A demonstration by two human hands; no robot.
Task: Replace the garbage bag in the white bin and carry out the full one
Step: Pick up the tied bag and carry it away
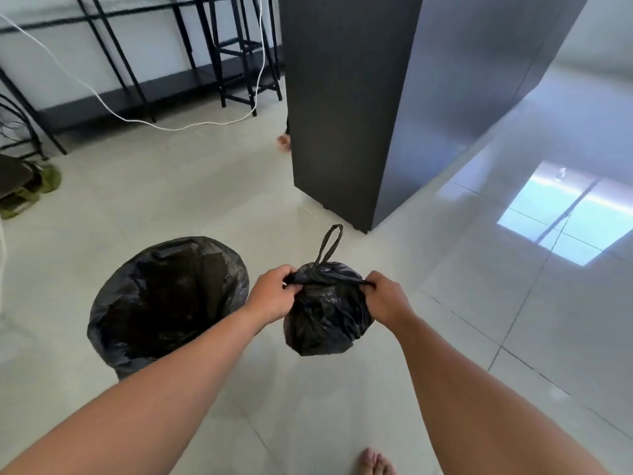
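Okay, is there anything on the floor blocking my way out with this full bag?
Partly. The dark cabinet stands just ahead of the full bag held by both hands; the glossy floor to its right looks open. The exit isn't visible.

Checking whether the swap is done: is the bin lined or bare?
Lined: a black bag is spread open over the bin's rim, hiding the bin itself.

Left hand (272,292) and right hand (385,296) each grip one side of the gathered neck of a full black bag (325,320), held clear of the tiled floor (205,200), one loop handle standing up. Just left stands the bin (164,303), lined with an open black bag. A dark cabinet (342,114) stands beyond.
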